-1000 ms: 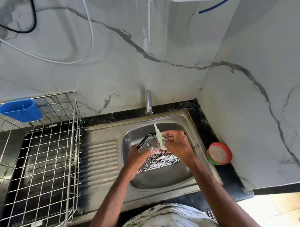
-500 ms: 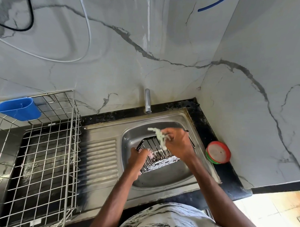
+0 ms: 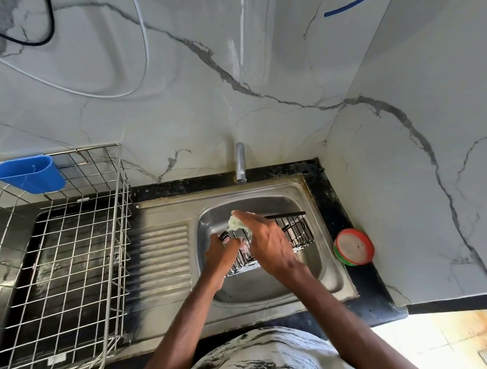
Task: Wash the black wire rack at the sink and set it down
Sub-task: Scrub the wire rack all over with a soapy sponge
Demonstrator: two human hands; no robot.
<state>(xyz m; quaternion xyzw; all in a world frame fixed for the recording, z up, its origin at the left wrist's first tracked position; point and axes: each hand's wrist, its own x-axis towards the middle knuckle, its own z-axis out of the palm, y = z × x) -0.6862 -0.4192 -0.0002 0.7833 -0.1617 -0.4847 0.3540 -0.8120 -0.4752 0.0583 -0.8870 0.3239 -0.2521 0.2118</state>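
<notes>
**Sink [image 3: 254, 287] basin, black wire rack [image 3: 296, 232] half hidden behind two hands**

Head view: the black wire rack sits tilted inside the steel sink, under the faucet [image 3: 240, 162]. Only its right end and a strip of its lower edge show plainly; the middle is covered by both hands, and whether it touches the basin floor cannot be told.

The left hand [image 3: 222, 254] grips the rack's left end, fingers curled round the wire. The right hand [image 3: 269, 241] reaches across the top and pinches a pale, soapy scrubber [image 3: 236, 222] against the rack's upper left corner. Most of the scrubber is tucked under the fingers, so its shape is hard to make out.

A metal dish drainer [image 3: 73, 245] stands to the left of the sink, cut off by the frame's left and lower edges, with a blue cup [image 3: 29, 175] hooked on its back corner.

A round red-rimmed tub [image 3: 353, 246] rests on the dark tabletop [image 3: 378, 292] just right of the sink. What it contains cannot be read.

A patterned garment fills the bottom edge, cropped.
</notes>
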